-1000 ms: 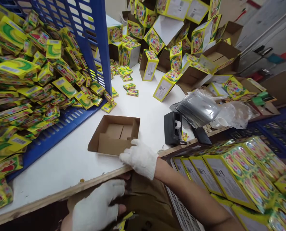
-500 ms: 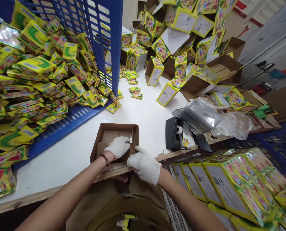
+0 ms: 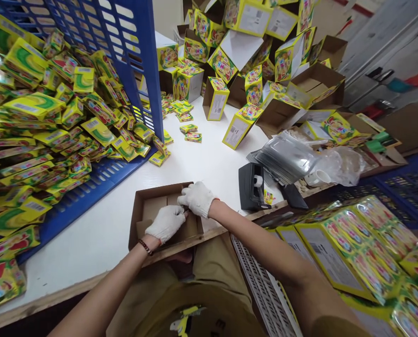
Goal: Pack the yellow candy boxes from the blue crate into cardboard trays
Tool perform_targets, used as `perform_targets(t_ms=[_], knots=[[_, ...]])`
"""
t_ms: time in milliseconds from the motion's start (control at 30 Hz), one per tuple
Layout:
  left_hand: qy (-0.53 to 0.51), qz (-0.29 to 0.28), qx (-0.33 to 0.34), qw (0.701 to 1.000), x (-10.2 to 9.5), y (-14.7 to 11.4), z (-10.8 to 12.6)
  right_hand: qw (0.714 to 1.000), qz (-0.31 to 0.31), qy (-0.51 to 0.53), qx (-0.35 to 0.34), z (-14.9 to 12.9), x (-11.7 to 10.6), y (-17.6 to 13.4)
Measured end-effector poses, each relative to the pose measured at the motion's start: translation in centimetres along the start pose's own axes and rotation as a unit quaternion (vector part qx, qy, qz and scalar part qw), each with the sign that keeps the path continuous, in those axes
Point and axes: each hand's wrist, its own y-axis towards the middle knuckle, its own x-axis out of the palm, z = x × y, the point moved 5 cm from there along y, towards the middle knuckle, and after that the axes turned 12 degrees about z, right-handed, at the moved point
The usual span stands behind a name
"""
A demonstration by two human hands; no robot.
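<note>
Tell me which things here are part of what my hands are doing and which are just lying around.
In hand:
open brown carton
left hand, inside the carton
right hand, on its right wall

Lying about:
black tape dispenser
bundle of plastic bags
blue crate spilling yellow packets

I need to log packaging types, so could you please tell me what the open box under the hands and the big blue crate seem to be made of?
The open box looks like plain brown cardboard, matte, with folded flaps and raw edges. The blue crate looks like moulded plastic, slightly glossy, with slotted lattice walls. Both hands wear white knit gloves: left hand, right hand.
</note>
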Motion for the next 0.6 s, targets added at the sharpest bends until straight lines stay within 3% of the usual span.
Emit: perform_targets(t_ms=[267,500,600], knots=[[0.007,-0.002,-0.018,1.0,-0.8,0.3,0.0,0.994,0.049,0.097,0.011,1.6,1.5,-1.7],[-0.001,0.015,-0.045,0.999,0.6,1.8,-1.1,0.996,0.037,0.086,0.012,1.2,1.0,-1.3],[-0.037,0.026,-0.021,0.999,0.9,2.0,-0.7,0.996,0.035,0.085,0.013,1.0,1.0,-1.3]])
